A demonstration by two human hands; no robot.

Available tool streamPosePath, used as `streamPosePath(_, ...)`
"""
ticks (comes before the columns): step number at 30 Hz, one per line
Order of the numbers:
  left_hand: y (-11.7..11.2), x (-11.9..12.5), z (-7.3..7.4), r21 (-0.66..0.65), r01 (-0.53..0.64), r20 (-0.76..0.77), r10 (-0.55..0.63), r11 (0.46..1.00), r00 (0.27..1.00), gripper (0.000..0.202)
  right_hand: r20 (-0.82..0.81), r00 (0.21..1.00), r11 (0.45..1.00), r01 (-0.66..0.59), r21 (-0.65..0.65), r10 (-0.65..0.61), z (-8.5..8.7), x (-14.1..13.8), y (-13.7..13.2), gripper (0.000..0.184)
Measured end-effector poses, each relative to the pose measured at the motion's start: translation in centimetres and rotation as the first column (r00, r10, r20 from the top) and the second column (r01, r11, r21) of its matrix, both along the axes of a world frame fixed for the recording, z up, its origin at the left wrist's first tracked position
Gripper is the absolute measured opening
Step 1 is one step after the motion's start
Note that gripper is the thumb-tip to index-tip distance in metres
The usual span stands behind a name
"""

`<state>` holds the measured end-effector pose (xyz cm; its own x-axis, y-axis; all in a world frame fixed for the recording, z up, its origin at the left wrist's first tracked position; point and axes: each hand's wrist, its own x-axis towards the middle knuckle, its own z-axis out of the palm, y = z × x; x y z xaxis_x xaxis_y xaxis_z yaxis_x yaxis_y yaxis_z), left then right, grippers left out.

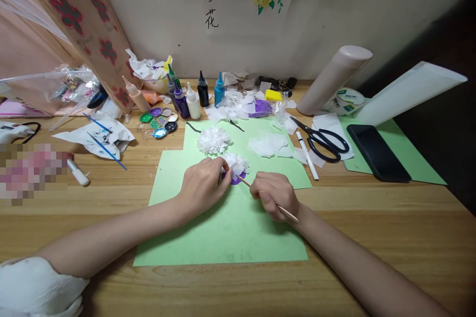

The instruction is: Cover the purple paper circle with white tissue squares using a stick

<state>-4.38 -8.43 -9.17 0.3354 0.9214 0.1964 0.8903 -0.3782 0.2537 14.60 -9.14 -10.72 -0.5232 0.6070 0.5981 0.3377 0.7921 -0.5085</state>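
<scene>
My right hand (275,197) grips a thin wooden stick (288,214), its tip touching the lower edge of a white tissue-paper flower (235,163). Under that flower shows a purple patch (238,178). My left hand (206,183) is at the flower's left side, thumb and index finger curled together; what lies between them is hidden. A fuller white paper flower (214,139) lies just behind it. Both flowers rest on green paper sheets (223,237), beside a pile of white tissue squares (271,143). Dark painted stems (236,126) show near the top of the sheet.
To the right lie a white pen (307,156), black-handled scissors (322,139) and a phone (378,152). Several paint bottles (203,89) stand at the back, near small paint pots (159,121). Blue brushes (107,151) lie on crumpled tissue at left. Paper rolls (334,79) lean at back right.
</scene>
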Motion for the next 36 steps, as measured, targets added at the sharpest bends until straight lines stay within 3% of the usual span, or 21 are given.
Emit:
streamPosePath(6, 0.0, 0.1, -0.1, -0.032, -0.001, 0.035, 0.002, 0.999, 0.999, 0.021, 0.036, 0.998, 0.997, 0.052, -0.060, -0.050, -0.2, -0.3, 0.2, 0.034)
streamPosePath(10, 0.6, -0.3, -0.2, 0.001, -0.014, 0.141, 0.014, 1.000, 0.990, 0.023, 0.033, 0.999, 0.994, 0.038, -0.103, -0.035, -0.4, -0.4, 0.3, 0.032)
streamPosePath(13, 1.8, -0.8, -0.4, -0.015, -0.114, 0.285, 0.114, 0.993, 0.952, 0.021, 0.026, 0.999, 0.988, 0.036, -0.149, -0.032, -0.5, -0.5, 0.4, 0.031)
streamPosePath(18, 3.1, -1.2, -0.9, -0.214, -0.184, 0.479, 0.267, 0.959, 0.836, 0.025, -0.019, 0.998, 0.963, 0.054, -0.264, -0.061, -0.7, -0.8, 0.4, 0.035)
streamPosePath(20, 3.1, -1.2, -0.9, -0.242, -0.171, 0.480, 0.271, 0.955, 0.835, 0.026, -0.053, 0.992, 0.933, 0.091, -0.348, -0.117, -0.6, -1.2, 0.4, 0.038)
streamPosePath(24, 3.1, -1.1, -0.8, -0.273, -0.167, 0.445, 0.278, 0.947, 0.851, 0.025, -0.053, 0.966, 0.824, 0.186, -0.536, -0.253, 0.2, -2.2, 1.1, 0.042)
streamPosePath(29, 3.3, -1.2, -0.9, -0.283, -0.161, 0.432, 0.276, 0.945, 0.859, 0.025, -0.017, 0.958, 0.748, 0.212, -0.629, -0.286, 2.1, -3.6, 2.5, 0.044)
streamPosePath(32, 3.4, -1.2, -1.0, -0.288, -0.164, 0.429, 0.280, 0.944, 0.859, 0.025, 0.009, 0.970, 0.768, 0.199, -0.608, -0.244, 2.7, -3.5, 2.4, 0.043)
streamPosePath(36, 3.3, -1.2, -1.0, -0.287, -0.163, 0.420, 0.276, 0.944, 0.864, 0.024, -0.016, 0.980, 0.896, 0.174, -0.409, -0.198, 2.4, -2.1, 1.0, 0.042)
